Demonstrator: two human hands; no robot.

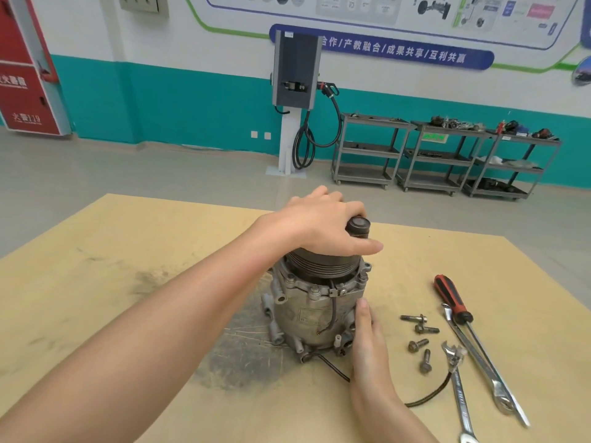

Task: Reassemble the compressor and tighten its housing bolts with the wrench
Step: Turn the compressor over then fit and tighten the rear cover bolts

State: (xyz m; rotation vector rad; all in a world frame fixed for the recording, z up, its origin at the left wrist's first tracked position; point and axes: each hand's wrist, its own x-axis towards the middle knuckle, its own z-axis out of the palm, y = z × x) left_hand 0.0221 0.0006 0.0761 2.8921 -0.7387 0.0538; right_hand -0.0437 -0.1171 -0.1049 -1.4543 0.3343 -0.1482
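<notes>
compressor (319,302) stands upright mid-table, pulley end up. left hand (323,225) is curled over the pulley (319,265), gripping it; right hand (367,334) lies flat against the housing, fingers straight. four bolts (419,338) lie loose beside it and the wrench (460,394) is untouched, so tightening's probably all ahead. no containers nearby, just carts (444,155) by the wall, contents too blurry.

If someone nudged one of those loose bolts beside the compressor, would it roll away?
Probably only a little. Each loose bolt lies on its side, so it could roll, but its wider head would likely swing it in a curve. The flat board gives no slope.
</notes>
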